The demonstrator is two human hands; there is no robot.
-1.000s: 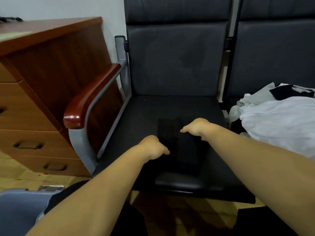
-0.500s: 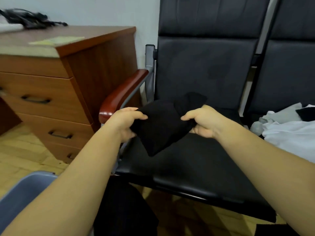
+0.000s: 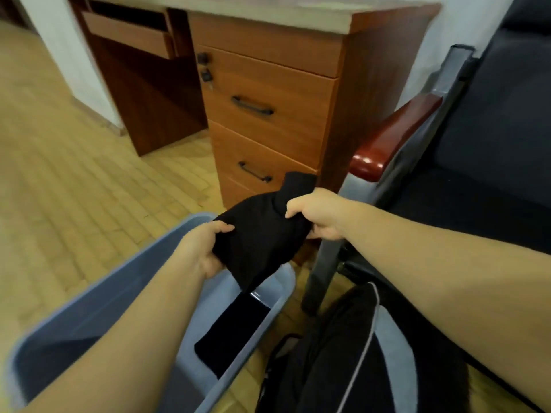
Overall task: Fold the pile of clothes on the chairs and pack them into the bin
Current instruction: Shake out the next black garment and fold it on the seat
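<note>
A folded black garment (image 3: 262, 234) hangs in the air above the far end of the blue-grey plastic bin (image 3: 89, 317) on the floor. My left hand (image 3: 202, 248) grips its left edge and my right hand (image 3: 316, 213) pinches its right edge. Inside the bin lies another folded black garment (image 3: 232, 332). The black chair (image 3: 477, 180) with a red-brown armrest (image 3: 390, 138) is at the right; the clothes pile is out of view.
A wooden desk with a drawer unit (image 3: 268, 108) stands straight ahead, close behind the bin. Wooden floor (image 3: 74, 189) stretches to the left. My leg in dark trousers with a grey stripe (image 3: 351, 353) is beside the bin's right wall.
Both hands lifted the folded black garment off the chair seat and carried it left and down over the bin. The view swung left, so the clothes pile left the frame.
</note>
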